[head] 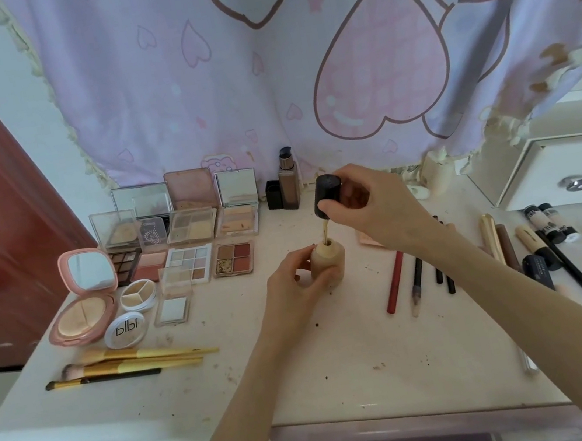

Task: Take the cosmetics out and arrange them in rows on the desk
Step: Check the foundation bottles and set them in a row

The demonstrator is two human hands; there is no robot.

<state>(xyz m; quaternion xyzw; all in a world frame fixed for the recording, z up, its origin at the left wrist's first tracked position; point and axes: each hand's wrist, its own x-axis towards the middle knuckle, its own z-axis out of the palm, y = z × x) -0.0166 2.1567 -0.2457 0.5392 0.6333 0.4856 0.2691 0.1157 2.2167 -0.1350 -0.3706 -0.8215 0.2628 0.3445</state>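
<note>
L hand [294, 282] has its fingers [324, 275] curled round a small beige glass foundation bottle [327, 260] standing upright on the white counter [308, 372], mid-counter. R hand [368, 206] above it, thumb + fingers pinching the bottle's black cap [327, 194]; the cap's thin applicator stem [326, 233] dips into the bottle neck, cap lifted clear of it. Open palettes [189, 224] and compacts sit in rows at L; yellow-handled brushes [131, 361] lie in front of them. Pencils, incl. a red one [394, 281], lie side by side at R. Tall brown pump bottle [289, 181] stands at back.
</note>
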